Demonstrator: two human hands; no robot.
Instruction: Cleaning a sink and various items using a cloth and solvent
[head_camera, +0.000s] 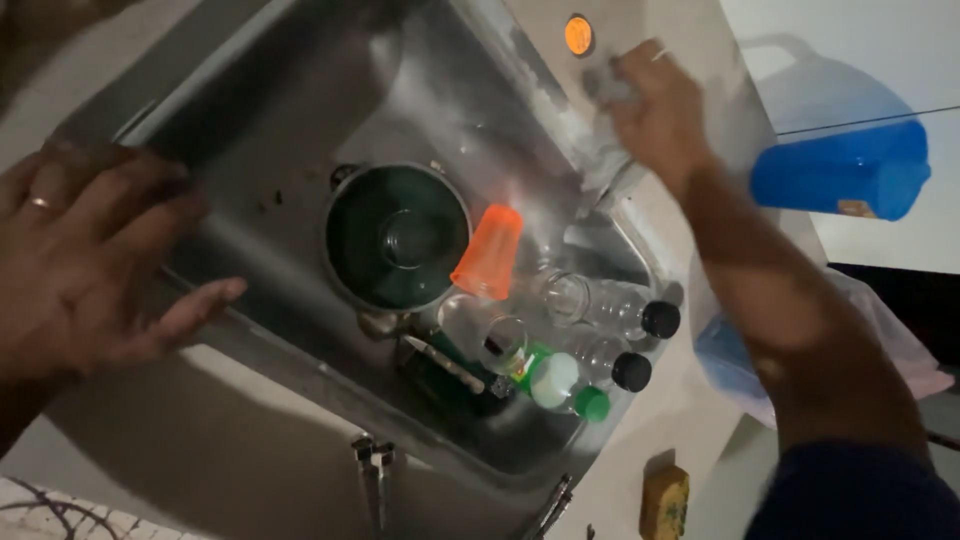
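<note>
Head view, dim light, looking down into a steel sink (290, 120) that runs diagonally from upper left to lower right of the frame.

Left hand (85, 260): left edge of frame, fingers spread and apart, palm laid flat on the sink's near rim. Holds nothing. Ring on one finger.

Right hand (655, 105): upper right of centre, fingers closed together on a small grey cloth or pad (608, 85), pressed against the counter at the sink's far rim. Material of the pad not clear; blurred. Just above it, a round orange disc (578, 35) on the counter.

Sink contents, centre to lower right:
- dark pot (397, 240), centre, with a clear glass standing inside it.
- orange plastic cup (487, 253), tilted, touching the pot's right rim.
- two clear bottles with black caps (612, 305), lying on their sides, right of the cup.
- green-capped bottle (560, 385), lying below them.
- another clear glass (503, 343), between pot and bottles.

Outside the sink: blue jug (840, 170) at right edge; yellow sponge (664, 500) at bottom right on the counter; tap fittings (372, 470) at bottom centre.
</note>
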